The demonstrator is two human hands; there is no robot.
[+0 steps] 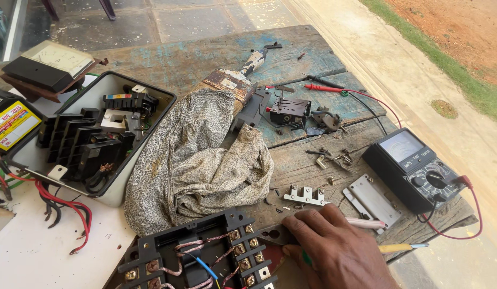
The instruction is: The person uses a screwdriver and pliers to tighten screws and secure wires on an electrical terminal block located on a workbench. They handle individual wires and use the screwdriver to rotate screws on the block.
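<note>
Right hand (pixel 334 243) resting palm-down at the near edge of a worn wooden table (pixel 205 56), fingers spread loosely and flat, gripping nothing. Fingertips touching the right edge of a black terminal block (pixel 205 254) fitted with brass screws and wired with thin brown and blue leads. Green-tipped tool (pixel 307 259) partly hidden beneath the palm; cannot tell whether pinned or merely covered. Left hand out of view.

Just beyond the knuckles, a small metal bracket (pixel 306 196) lying among loose screws and shavings. To the right, a flat grey metal plate (pixel 370 199), a white pen-like rod (pixel 365 222) and a yellow-handled screwdriver (pixel 401 247) near the table's corner. Further right, 1 analogue multimeter (pixel 411 168) with red and black leads trailing off; its red probe (pixel 323 88) lying well apart, beside a small black mechanism (pixel 289 111). Centre, a crumpled patterned cloth (pixel 197 160) draped over part of the bench. Left, an open grey box (pixel 98 134) holding black switchgear parts, red wires (pixel 61 203) spilling out in front.
</note>
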